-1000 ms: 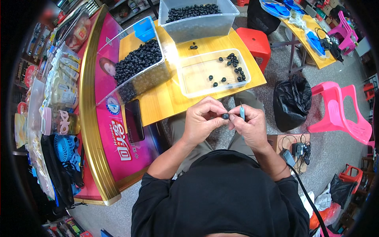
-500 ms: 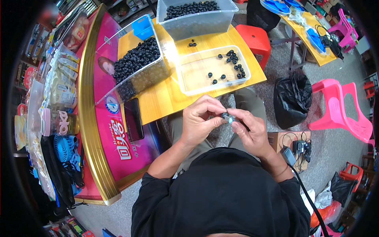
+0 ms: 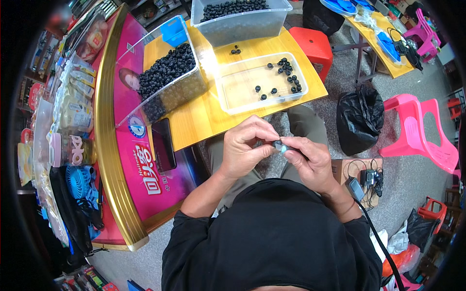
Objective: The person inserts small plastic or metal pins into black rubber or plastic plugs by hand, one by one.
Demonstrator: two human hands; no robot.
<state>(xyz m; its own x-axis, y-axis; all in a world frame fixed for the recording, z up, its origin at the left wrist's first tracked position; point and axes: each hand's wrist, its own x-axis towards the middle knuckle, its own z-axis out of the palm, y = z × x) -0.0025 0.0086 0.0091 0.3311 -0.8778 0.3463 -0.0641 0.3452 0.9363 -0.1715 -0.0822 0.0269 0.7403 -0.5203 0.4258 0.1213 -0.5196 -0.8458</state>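
Note:
My left hand (image 3: 246,149) and my right hand (image 3: 311,162) meet in front of my torso, above my lap. Between their fingertips is a small black part (image 3: 277,143), pinched by my left thumb and forefinger. A pale blue bit (image 3: 283,149) shows beside it at my right thumb and fingers; its kind is too small to tell. Just beyond, on the wooden table, a shallow clear tray (image 3: 238,90) holds several black round parts (image 3: 287,68) like small wheels. To its left a clear bin (image 3: 187,87) is heaped with similar black parts (image 3: 167,70).
Another clear bin (image 3: 238,30) of black parts stands at the back, and a blue box (image 3: 174,32) sits at the left bin's corner. A dark phone-like slab (image 3: 164,144) lies by the pink counter (image 3: 127,167). At right are a red stool (image 3: 310,46), black bag (image 3: 360,121) and pink chair (image 3: 412,123).
My hands stay together in almost the same place. The fingers and the small part between them have shifted only slightly.

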